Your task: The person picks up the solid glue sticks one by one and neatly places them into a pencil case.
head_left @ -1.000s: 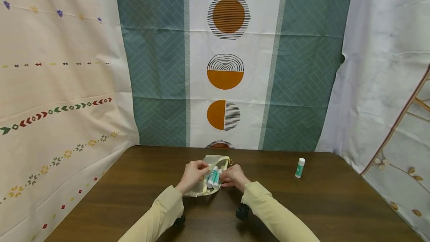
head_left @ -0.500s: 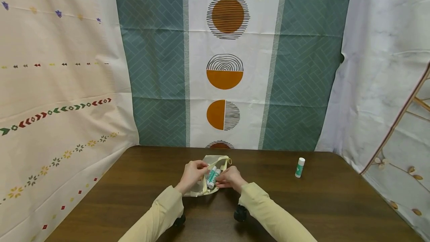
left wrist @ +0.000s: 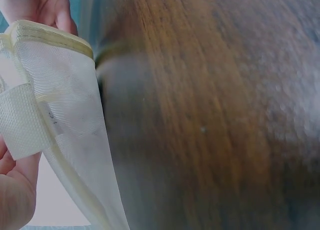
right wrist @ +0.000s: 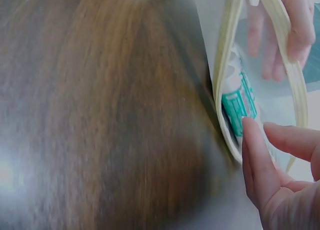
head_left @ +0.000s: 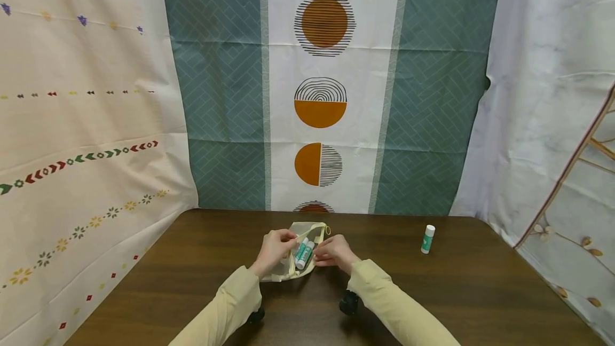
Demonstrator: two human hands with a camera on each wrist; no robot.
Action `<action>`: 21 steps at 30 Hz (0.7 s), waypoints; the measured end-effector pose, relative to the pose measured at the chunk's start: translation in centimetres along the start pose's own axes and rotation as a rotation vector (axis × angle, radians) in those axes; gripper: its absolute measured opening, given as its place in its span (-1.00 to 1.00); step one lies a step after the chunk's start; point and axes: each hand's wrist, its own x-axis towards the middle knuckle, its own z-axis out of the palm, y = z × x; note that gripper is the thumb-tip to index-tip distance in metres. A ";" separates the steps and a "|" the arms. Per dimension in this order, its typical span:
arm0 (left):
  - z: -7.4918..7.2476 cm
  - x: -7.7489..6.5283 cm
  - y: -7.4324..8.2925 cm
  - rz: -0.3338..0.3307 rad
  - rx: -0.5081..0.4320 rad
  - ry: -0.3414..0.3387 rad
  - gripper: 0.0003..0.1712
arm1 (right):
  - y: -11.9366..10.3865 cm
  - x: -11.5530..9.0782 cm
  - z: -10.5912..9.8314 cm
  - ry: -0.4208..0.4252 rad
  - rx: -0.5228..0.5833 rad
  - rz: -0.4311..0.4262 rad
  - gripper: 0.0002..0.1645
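Observation:
A pale mesh zip pouch (head_left: 302, 227) with cream edging lies on the table, its mouth held apart. Two white-and-green glue sticks (head_left: 305, 256) rest side by side inside it. My left hand (head_left: 275, 249) pinches the pouch's upper edge between thumb and fingers. At the right side of the mouth is my right hand (head_left: 335, 250); the right wrist view shows its thumb and fingers (right wrist: 257, 162) spread apart, nothing between them, right beside a glue stick (right wrist: 239, 103). A third glue stick (head_left: 428, 239) stands on the table to the right.
The dark wooden table (head_left: 202, 282) runs back to a hanging cloth (head_left: 230, 122) in green and white. Patterned cloths border it at the left and right. A small ring (head_left: 328, 230) hangs at the pouch's far right corner.
My right hand reached in over the glue sticks, then drew back right to the pouch's edge. The glue sticks shifted slightly within the pouch. My left hand kept its grip.

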 end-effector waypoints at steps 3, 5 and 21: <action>0.0 0.0 -0.1 0.002 -0.002 0.003 -0.88 | 0.0 0.0 -0.6 0.002 0.007 0.006 -0.67; 0.0 0.0 -0.2 0.002 -0.008 0.005 -0.88 | 0.0 -0.1 -1.1 0.002 0.015 0.006 -0.65; 0.0 -0.1 -0.2 0.007 -0.028 0.006 -0.86 | -0.3 -0.4 -4.2 0.031 0.097 0.005 -0.62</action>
